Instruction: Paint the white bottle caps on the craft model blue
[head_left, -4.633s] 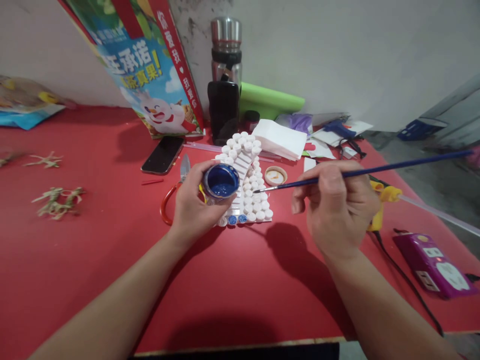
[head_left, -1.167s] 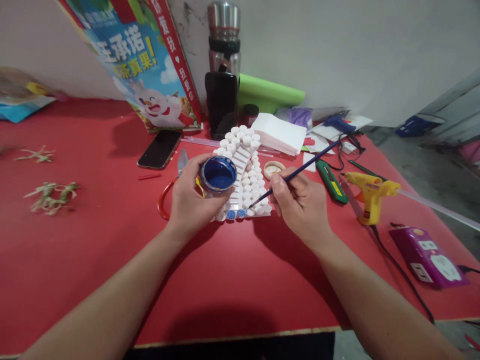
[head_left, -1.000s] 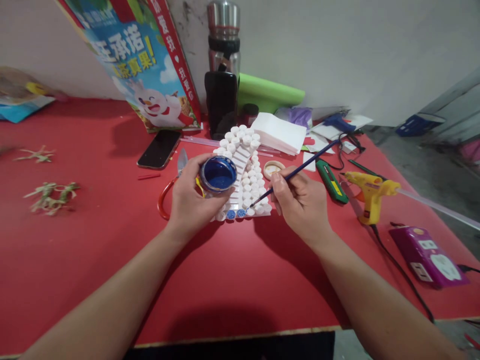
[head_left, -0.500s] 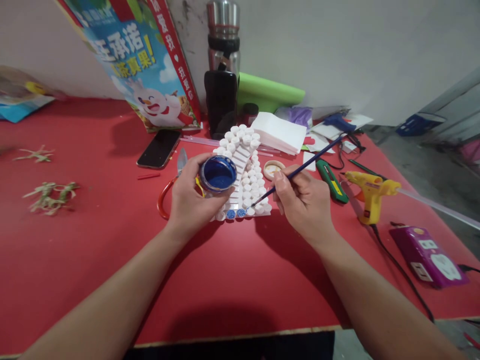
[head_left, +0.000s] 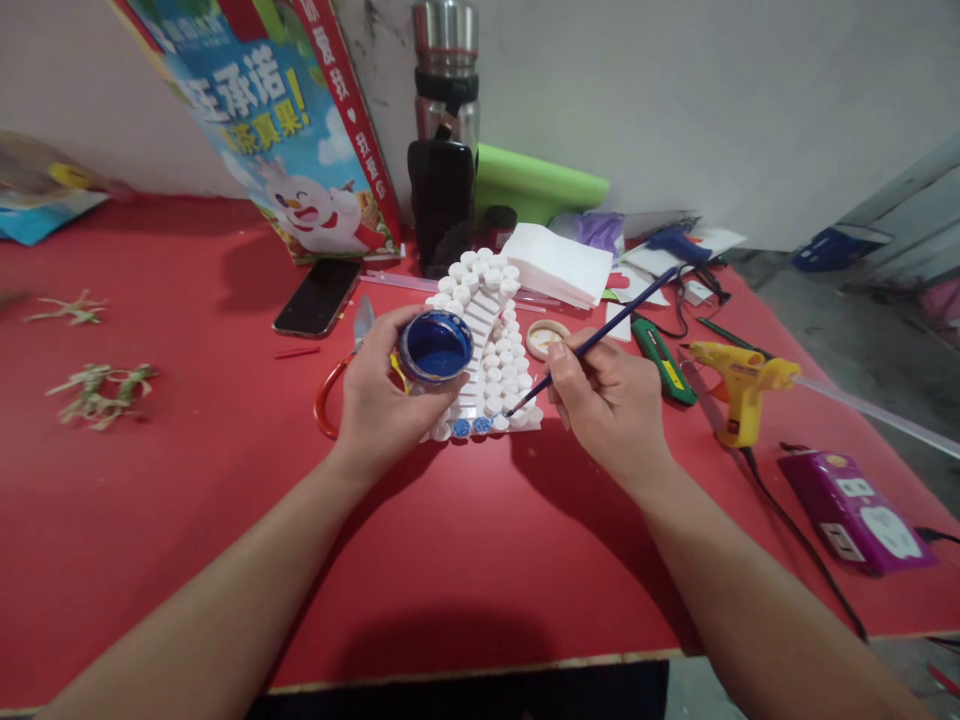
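My left hand [head_left: 386,385] is wrapped round a small jar of blue paint [head_left: 436,348], its open mouth tilted toward me. In my right hand [head_left: 604,405] is a thin dark-blue paintbrush [head_left: 583,348], pinched near the middle; its tip meets a white disc at the front of a model [head_left: 480,320]. That model, made of white round pieces with a stepped strip curving up through it, lies on the table partly behind the jar. Two front discs are blue. A jar lid [head_left: 547,340] lies just beyond my right hand. Behind my left hand are orange-handled scissors [head_left: 327,400].
On the red table [head_left: 450,560], a yellow glue gun [head_left: 742,385], green cutter [head_left: 664,360] and purple power strip [head_left: 855,510] lie right. Behind stand a steel flask [head_left: 448,60], propped black device [head_left: 441,200] and printed bag [head_left: 300,150]. A phone [head_left: 316,297] lies left.
The brush tip has shifted very slightly to the right along the front disc. My left hand and the jar have stayed in place.
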